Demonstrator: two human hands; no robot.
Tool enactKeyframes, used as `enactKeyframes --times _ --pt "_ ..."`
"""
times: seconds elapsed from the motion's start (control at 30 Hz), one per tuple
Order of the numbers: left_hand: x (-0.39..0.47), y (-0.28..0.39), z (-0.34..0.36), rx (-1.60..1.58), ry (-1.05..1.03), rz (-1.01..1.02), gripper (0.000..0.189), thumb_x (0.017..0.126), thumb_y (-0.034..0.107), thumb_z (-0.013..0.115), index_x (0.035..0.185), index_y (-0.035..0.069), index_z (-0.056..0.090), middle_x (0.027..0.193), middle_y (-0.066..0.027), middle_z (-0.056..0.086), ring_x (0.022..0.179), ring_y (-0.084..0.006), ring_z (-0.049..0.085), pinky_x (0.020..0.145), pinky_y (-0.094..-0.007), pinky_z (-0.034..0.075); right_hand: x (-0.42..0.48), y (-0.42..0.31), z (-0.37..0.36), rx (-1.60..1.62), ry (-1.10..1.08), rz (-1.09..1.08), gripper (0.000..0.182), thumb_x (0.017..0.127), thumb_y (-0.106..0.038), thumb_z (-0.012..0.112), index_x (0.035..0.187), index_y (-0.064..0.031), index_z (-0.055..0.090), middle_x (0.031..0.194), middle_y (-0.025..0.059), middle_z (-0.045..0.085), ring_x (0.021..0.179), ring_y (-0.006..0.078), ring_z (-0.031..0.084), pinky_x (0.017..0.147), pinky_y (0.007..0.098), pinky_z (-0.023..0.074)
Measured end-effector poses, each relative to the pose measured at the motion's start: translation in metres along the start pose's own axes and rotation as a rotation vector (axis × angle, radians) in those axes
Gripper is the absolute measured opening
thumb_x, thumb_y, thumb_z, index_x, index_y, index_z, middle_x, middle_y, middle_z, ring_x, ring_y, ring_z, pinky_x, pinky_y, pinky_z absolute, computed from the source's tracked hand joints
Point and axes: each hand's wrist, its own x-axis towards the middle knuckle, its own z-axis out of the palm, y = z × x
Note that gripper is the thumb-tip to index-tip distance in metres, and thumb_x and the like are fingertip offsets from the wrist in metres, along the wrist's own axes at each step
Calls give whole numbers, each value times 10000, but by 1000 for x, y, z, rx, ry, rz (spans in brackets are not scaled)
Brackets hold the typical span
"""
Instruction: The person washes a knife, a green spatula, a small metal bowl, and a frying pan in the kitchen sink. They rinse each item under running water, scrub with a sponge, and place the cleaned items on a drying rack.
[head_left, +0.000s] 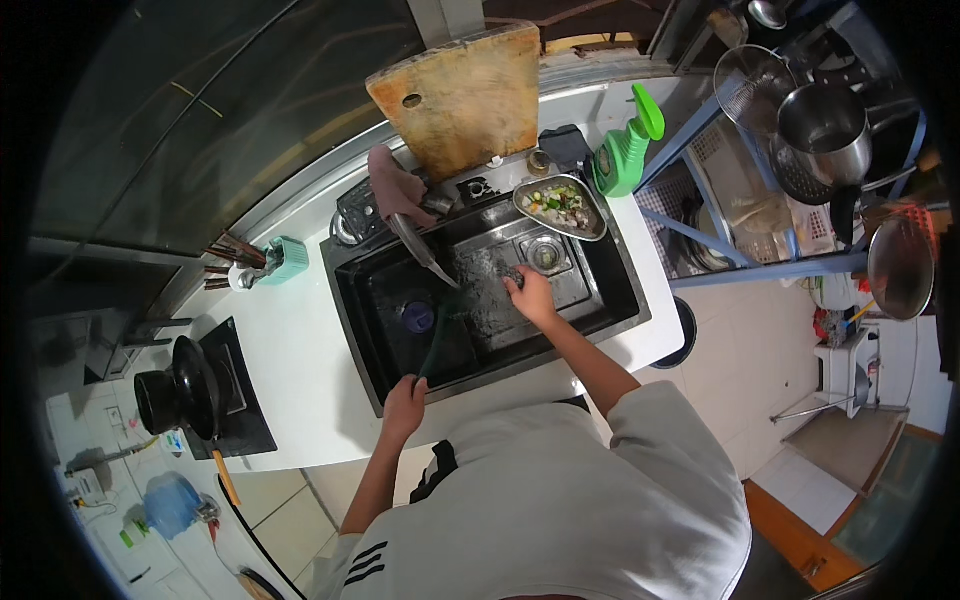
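My left hand (405, 406) is at the near rim of the black sink (375, 360), closed on the handle end of a dark, greenish utensil (441, 337) that reaches into the basin; its exact kind is unclear. My right hand (534, 297) grips a dark scouring pad (514, 280) above the sink's right part, beside the drain (545, 256). Water runs from the faucet (420, 251), which has a pink cloth (394, 187) draped over it. A purple round object (418, 317) lies in the basin's left part. A metal strainer basket with food scraps (561, 208) sits at the back right corner.
Behind the sink stands a wooden cutting board (472, 97), with a green spray bottle (625, 154) to its right. A mint-green holder (286, 259) and chopsticks stand left. Farther left, a black wok (196, 386) rests on a cooktop (244, 420). Pots hang at right, including a steel saucepan (825, 131).
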Motion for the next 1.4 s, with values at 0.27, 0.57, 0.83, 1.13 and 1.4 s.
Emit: enactKeyframes --times 0.27,0.57,0.83,1.13,1.4 --pt "-16 35 -9 179 185 148 270 817 165 625 1052 35 599 858 -180 635 803 -381 602 684 -445 475 -40 -67 -22 59 51 -362 270 805 -113 596 1062 -32 593 1190 141 539 1063 347 515 899 409 425" --pt "-13 44 -12 226 364 188 294 803 133 625 1077 27 610 875 -178 631 788 -373 604 664 -438 484 -31 -90 21 184 3 -331 256 779 -6 601 1035 9 586 958 203 579 910 395 549 779 414 455" --pt "-20 45 -12 247 271 130 290 801 129 622 1076 39 614 856 -180 625 768 -373 601 651 -441 477 -29 -82 35 133 1 -237 261 795 -48 605 1051 -7 587 968 202 555 910 398 532 778 427 450" --pt "-18 33 -16 259 281 215 288 802 130 618 1081 56 608 824 -168 612 740 -368 596 628 -446 472 -34 -72 44 143 -7 -245 275 788 -19 591 1061 -53 599 959 176 522 892 392 550 750 438 472" --pt "-19 43 -15 277 212 164 298 809 136 607 1096 57 607 846 -171 620 756 -364 600 636 -445 473 -21 -65 39 -63 -26 -267 296 796 -66 607 1088 -26 585 969 200 544 855 399 562 722 454 476"
